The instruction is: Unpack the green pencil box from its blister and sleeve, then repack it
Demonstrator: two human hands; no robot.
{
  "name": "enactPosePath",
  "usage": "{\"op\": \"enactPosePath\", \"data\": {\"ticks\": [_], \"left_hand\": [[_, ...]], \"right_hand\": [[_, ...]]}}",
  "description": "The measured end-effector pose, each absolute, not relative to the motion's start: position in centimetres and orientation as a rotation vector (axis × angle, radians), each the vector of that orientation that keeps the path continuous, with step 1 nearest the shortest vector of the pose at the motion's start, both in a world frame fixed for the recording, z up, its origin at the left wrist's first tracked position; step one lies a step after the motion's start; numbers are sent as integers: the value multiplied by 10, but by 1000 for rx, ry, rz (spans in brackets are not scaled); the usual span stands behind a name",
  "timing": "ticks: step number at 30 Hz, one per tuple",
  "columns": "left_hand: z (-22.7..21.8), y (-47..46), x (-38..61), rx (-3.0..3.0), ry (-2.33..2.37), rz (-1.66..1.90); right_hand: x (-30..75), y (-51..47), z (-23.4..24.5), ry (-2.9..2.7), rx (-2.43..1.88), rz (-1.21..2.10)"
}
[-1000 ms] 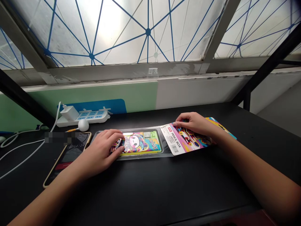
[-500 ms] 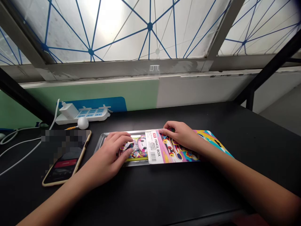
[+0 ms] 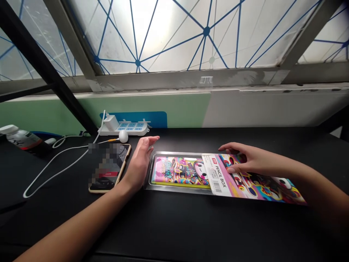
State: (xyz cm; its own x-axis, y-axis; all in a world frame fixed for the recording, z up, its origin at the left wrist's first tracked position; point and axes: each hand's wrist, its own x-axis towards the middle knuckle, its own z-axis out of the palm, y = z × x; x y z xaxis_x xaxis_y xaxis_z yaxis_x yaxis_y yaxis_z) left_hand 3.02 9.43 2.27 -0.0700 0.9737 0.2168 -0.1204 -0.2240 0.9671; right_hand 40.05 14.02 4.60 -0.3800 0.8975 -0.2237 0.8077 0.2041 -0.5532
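Note:
A colourful cartoon pencil box point(image 3: 180, 171) lies in a clear plastic tray on the black desk point(image 3: 191, 225). A printed card sleeve marked PENCIL BOX point(image 3: 253, 182) covers its right end and sticks out to the right. My left hand point(image 3: 140, 162) stands on edge with fingers stretched out, pressed against the tray's left end. My right hand point(image 3: 247, 160) lies flat on the card sleeve, fingers spread, thumb near the label.
A phone point(image 3: 109, 167) lies just left of my left hand. Behind it sit a white power strip point(image 3: 127, 128) with a charger, a white cable point(image 3: 60, 163) and a small white ball point(image 3: 123, 136). A bottle point(image 3: 19, 137) lies at far left. A window ledge runs behind.
My left hand came off the top of the pencil box and now braces its left end. The card sleeve sits further to the right, uncovering more of the box. The view turned left.

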Motion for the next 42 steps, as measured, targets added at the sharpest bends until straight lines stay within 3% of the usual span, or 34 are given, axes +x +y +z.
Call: {"op": "enactPosePath", "data": {"ticks": [5,16,22,31,42], "left_hand": [[25,90,33,1242,1087,1508],[31,95,31,1030,1081,1516],[30,96,23,811,1167,1358],[29,101,24,624,1154,1304],[24,103,29,694,1324,1321]], "right_hand": [[373,147,41,-2380,-1586,718],[209,144,58,-2837,-1324,410],[230,134,55,-2735,-1272,48],[359,136,37,-2432,-1479,504],[352,128,35,-2322,-1573,707]]}}
